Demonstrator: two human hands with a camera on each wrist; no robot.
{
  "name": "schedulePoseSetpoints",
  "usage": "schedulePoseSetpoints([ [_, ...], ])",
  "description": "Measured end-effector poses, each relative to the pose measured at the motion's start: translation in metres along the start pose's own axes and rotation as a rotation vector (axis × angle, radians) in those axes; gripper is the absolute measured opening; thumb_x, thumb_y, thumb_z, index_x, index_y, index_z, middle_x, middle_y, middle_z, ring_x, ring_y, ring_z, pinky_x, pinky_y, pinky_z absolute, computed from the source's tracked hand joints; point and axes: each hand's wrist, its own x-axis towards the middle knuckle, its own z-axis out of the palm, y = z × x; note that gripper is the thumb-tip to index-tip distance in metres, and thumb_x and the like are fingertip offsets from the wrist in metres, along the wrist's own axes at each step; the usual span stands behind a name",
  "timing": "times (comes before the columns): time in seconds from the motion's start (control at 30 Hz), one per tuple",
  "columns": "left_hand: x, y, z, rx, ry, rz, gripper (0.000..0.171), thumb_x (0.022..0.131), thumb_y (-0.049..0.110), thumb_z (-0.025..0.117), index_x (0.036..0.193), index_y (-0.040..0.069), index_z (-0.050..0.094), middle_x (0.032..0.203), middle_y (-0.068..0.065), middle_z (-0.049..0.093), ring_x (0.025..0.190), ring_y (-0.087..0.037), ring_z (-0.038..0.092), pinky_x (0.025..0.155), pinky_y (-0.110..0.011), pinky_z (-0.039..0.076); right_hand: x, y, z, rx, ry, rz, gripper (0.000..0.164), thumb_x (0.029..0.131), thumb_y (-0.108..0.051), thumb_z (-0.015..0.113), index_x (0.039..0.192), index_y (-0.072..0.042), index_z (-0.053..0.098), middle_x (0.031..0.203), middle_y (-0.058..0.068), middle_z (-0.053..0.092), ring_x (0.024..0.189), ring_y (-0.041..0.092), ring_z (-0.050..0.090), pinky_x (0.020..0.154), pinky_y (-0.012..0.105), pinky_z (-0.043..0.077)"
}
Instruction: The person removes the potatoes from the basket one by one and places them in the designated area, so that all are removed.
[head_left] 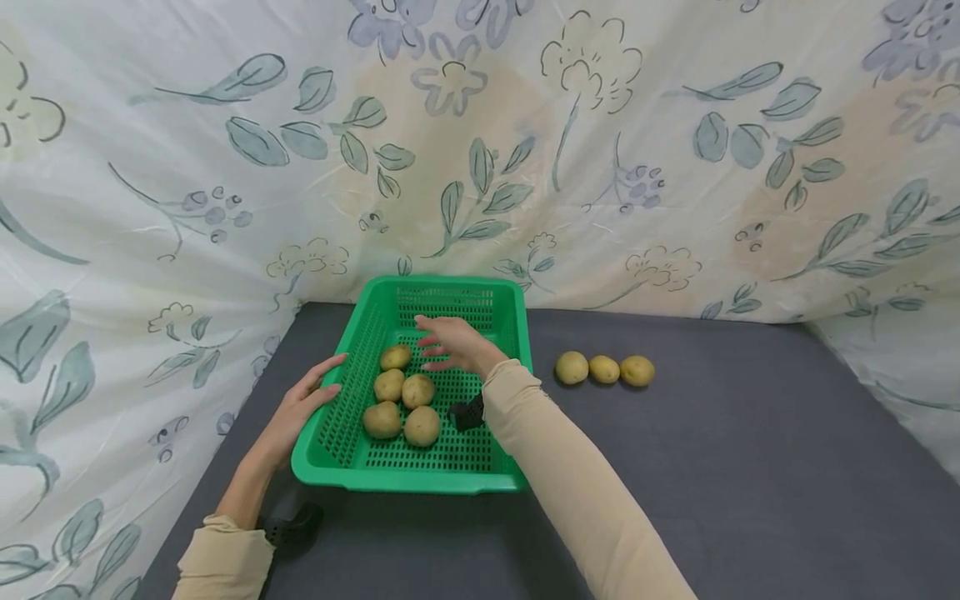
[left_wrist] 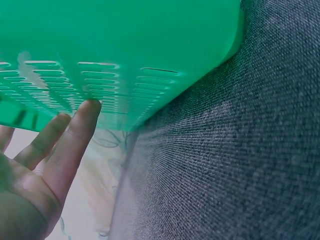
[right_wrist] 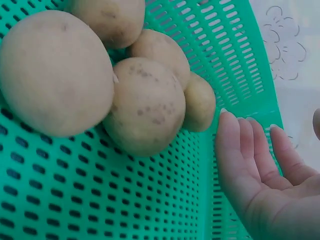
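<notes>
A green plastic basket (head_left: 405, 481) with slotted walls stands on the table, and several potatoes (head_left: 417, 391) lie in its left part. My left hand (head_left: 296, 410) is at the basket's left side, its fingers straight against the outer wall and rim. In the left wrist view, fingertips (left_wrist: 90, 106) reach the slotted wall. Over the basket's inside hovers my right hand (head_left: 456, 343), fingers spread and loosely bent, holding nothing. The right wrist view has that hand (right_wrist: 265, 180) beside the group of potatoes (right_wrist: 145, 105), with no potato in it.
Three potatoes lie in a row right of the basket: a round one (head_left: 572, 367), a smaller one (head_left: 603, 369) and another (head_left: 637, 371). A dark grey cloth (head_left: 720, 467) covers the table. A flowered curtain (head_left: 480, 167) hangs behind and along the left side.
</notes>
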Motion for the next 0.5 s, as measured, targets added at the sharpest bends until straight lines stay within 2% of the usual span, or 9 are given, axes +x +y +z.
schedulePoseSetpoints([
  [0.07,0.000,-0.001,0.001,-0.007,0.002,-0.006,0.054,0.105,0.029,0.040,0.153,0.012,0.022,0.152,-0.022,0.014,0.116,-0.026,0.048,0.080,-0.033,0.052,0.002,0.003,0.002,-0.011,0.002,0.004,0.050,0.101,-0.034,0.048,0.142,-0.004,0.043,0.139,0.023,0.043,0.121,0.037,0.047,0.090,0.043,0.048],
  [0.13,0.001,-0.002,0.002,0.003,0.006,-0.005,0.054,0.104,0.029,0.040,0.153,0.011,0.022,0.152,-0.021,0.014,0.117,-0.025,0.047,0.081,-0.033,0.051,0.004,0.004,0.002,-0.012,0.004,0.015,0.051,0.101,-0.034,0.048,0.142,-0.005,0.042,0.138,0.022,0.043,0.121,0.037,0.047,0.088,0.041,0.050],
  [0.3,0.002,0.000,0.004,0.042,0.019,0.009,0.054,0.104,0.026,0.039,0.152,0.008,0.022,0.155,-0.020,0.009,0.130,-0.043,0.029,0.087,-0.035,0.046,0.008,0.008,0.002,0.000,0.009,0.034,0.051,0.101,-0.034,0.048,0.143,-0.006,0.042,0.138,0.021,0.044,0.121,0.036,0.047,0.088,0.041,0.049],
  [0.4,0.002,0.002,0.005,0.038,0.021,0.013,0.054,0.105,0.025,0.039,0.152,0.007,0.022,0.156,-0.019,0.006,0.132,-0.044,0.025,0.087,-0.033,0.045,0.010,0.010,0.000,-0.019,0.012,0.037,0.050,0.101,-0.035,0.048,0.142,-0.007,0.043,0.136,0.020,0.046,0.119,0.034,0.049,0.088,0.041,0.049],
  [0.5,0.001,0.002,0.006,0.016,0.018,0.015,0.053,0.105,0.024,0.039,0.152,0.007,0.021,0.155,-0.020,0.006,0.131,-0.044,0.027,0.084,-0.028,0.047,0.011,0.012,-0.001,-0.040,0.005,0.040,0.050,0.101,-0.035,0.048,0.142,-0.007,0.044,0.134,0.019,0.048,0.116,0.033,0.051,0.088,0.040,0.049],
])
